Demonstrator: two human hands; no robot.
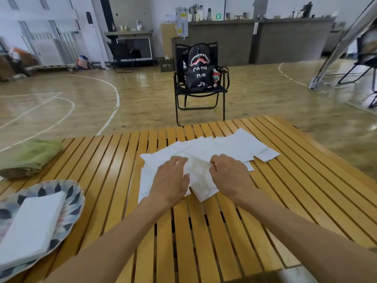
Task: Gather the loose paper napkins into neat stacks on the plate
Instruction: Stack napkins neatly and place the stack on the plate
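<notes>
so the loose napkins (214, 148) lie fanned across the far middle of the table (204, 231), overlapping at odd angles, some reaching toward the far right edge. both hands sit on the near end of that spread: the left hand (170, 178) curls its fingers over the sheets and looks to pinch a small bunch with the thumb, and the right hand (229, 174) curls onto the same bunch from the other side, fingers bent and close together. how many sheets they hold i cannot tell.

one neat stack (30, 227) already rests on the plate (75, 203), down at the near left, well apart from the spread.

what could go wrong, by my reckoning: the sheets are thin and overlapped, so pulling the bunch may drag neighbours along, crumple them, or leave the stack skewed. the table is slatted with open gaps, and a corner could catch in one. a careless sweep to the right could push the outer sheets off the far right edge.

for room, bare slats run between hands and plate, so the carry leftward looks open. the plate sits close to the near left edge, so setting down hard might nudge it. a green cloth (28, 158) lies at the far left, beyond the plate. a chair (201, 92) with a bag (199, 68) stands past the table.
</notes>
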